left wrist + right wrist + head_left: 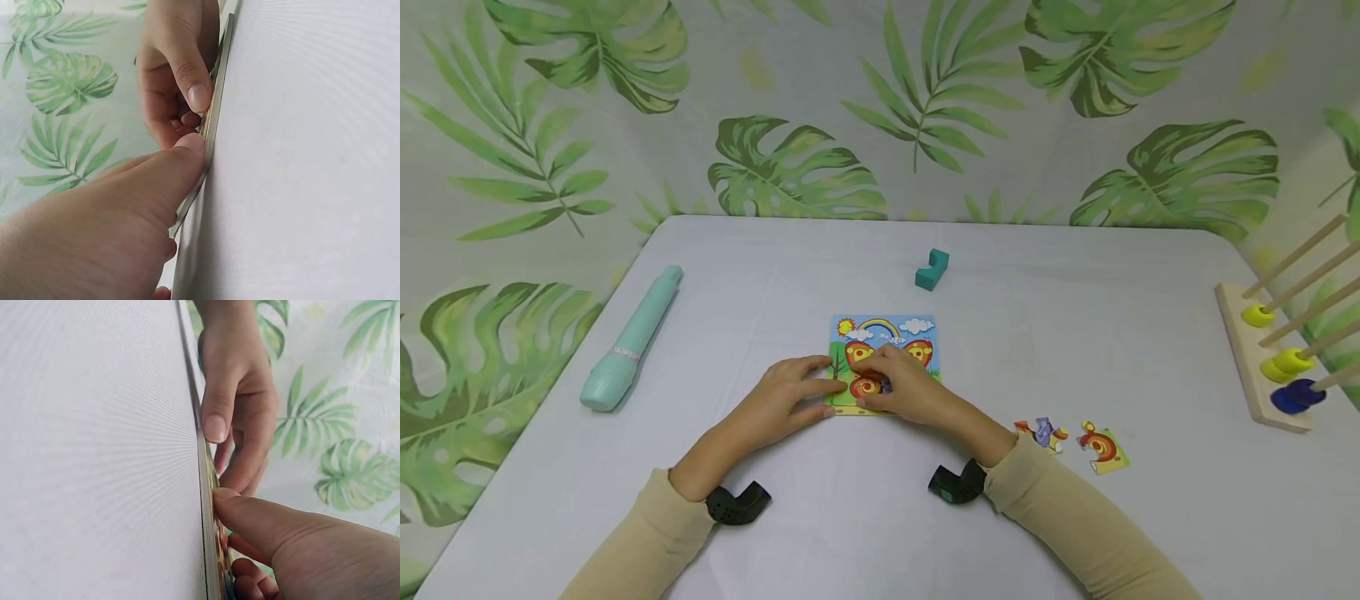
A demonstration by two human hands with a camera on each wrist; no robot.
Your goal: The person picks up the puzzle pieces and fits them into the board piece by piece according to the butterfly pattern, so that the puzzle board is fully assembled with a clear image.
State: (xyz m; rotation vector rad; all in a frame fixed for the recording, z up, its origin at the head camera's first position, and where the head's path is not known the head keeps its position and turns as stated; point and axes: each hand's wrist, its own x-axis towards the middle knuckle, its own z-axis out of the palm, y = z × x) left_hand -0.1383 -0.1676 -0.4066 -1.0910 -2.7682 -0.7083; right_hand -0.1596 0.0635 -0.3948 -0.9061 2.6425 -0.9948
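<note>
A small square picture puzzle (883,323) with a sun, rainbow and butterfly lies flat in the middle of the table. My left hand (786,393) rests along its left side, fingertips on the edge and thumb at the near-left corner. Over the puzzle, my right hand (906,385) has its thumb and bent fingers about a puzzle piece (867,386) with an orange spiral; the hand covers much of the butterfly. From the side, the right wrist view shows my right thumb (228,494) against the puzzle's top face. Two loose pieces, one purple and orange (1043,433) and one with a spiral (1103,447), lie right of my right forearm.
A teal angled block (932,270) lies behind the puzzle. At the left is a mint-green toy hammer-like stick (632,337). A wooden peg rack (1255,358) with yellow and blue beads stands at the right edge. Black wrist devices (739,503) sit under both forearms.
</note>
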